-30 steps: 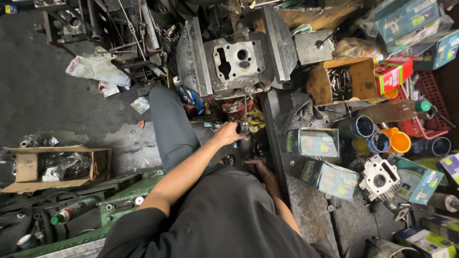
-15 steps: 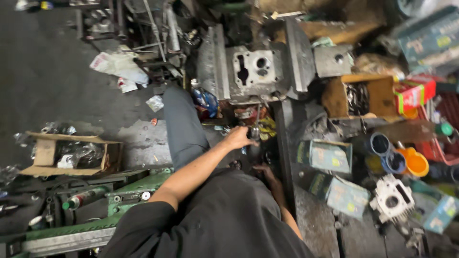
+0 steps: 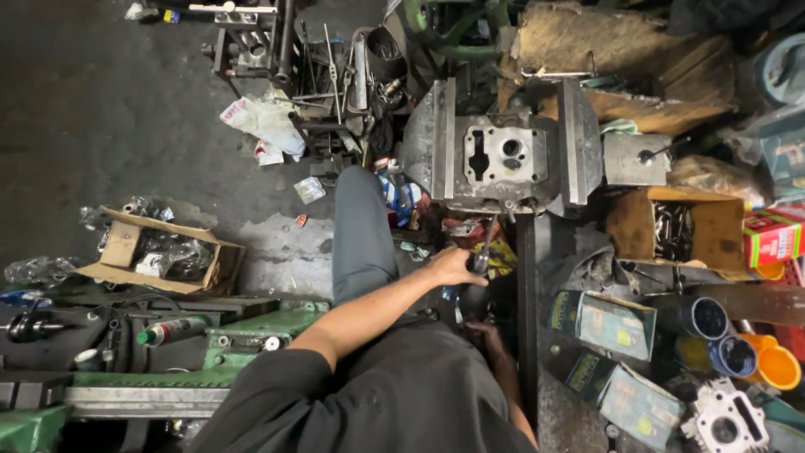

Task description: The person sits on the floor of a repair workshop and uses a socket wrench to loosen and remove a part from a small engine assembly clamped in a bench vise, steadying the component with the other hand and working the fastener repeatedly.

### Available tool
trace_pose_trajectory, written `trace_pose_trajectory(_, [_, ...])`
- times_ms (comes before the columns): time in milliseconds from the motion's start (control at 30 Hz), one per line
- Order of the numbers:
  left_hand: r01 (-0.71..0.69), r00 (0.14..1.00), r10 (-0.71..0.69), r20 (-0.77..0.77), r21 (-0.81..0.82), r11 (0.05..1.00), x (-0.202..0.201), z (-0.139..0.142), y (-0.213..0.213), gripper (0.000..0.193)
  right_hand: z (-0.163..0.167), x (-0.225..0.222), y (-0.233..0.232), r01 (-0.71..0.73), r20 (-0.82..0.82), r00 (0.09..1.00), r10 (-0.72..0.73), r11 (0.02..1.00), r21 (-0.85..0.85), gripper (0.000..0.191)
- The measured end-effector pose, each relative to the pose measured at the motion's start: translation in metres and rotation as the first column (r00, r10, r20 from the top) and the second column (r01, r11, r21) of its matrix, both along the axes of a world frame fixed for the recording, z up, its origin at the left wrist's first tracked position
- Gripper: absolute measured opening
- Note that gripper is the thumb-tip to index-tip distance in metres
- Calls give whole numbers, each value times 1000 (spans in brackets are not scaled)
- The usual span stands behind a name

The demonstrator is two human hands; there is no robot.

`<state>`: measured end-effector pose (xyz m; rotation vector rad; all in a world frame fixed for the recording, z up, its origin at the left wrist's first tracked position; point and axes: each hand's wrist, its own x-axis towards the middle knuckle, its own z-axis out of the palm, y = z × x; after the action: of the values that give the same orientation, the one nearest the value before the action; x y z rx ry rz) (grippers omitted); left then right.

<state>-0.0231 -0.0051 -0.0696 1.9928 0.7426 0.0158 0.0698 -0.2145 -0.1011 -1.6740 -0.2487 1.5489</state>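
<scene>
A big grey bench vise clamps a grey metal cylinder head between its jaws. The vise's handle bar hangs down below it. My left hand is closed around the lower end of that bar, with the arm stretched out from the lower left. My right hand is lower down in the shadow next to the dark bench edge. What it holds is hidden. My grey trouser leg reaches toward the vise.
A cardboard box of metal parts, green boxes, blue and orange cups and another cylinder part crowd the bench at right. On the floor at left lie an open carton, a green machine frame and a spray can.
My left hand stays on the vise handle. The view has shifted, so the vise sits further right and lower in the picture.
</scene>
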Motion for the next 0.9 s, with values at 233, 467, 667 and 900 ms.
trace_pose_trajectory(233, [-26, 995, 24, 96, 24, 999, -1, -2, -1, 72, -12, 4, -1, -42, 10, 999, 42, 999, 0, 33])
trace_pose_trajectory(467, [21, 999, -20, -35, 22, 1000, 8, -3, -3, 66, 0, 7, -26, -28, 53, 998, 26, 998, 52, 21])
trace_pose_trajectory(667, [-46, 997, 47, 58, -18, 999, 9, 9, -7, 71, 69, -6, -66, -374, 544, 824, 158, 873, 313, 39])
trace_pose_trajectory(900, [-56, 998, 56, -2, -41, 998, 7, 22, -7, 69, 86, -12, -56, -433, 604, 771, 200, 860, 268, 41])
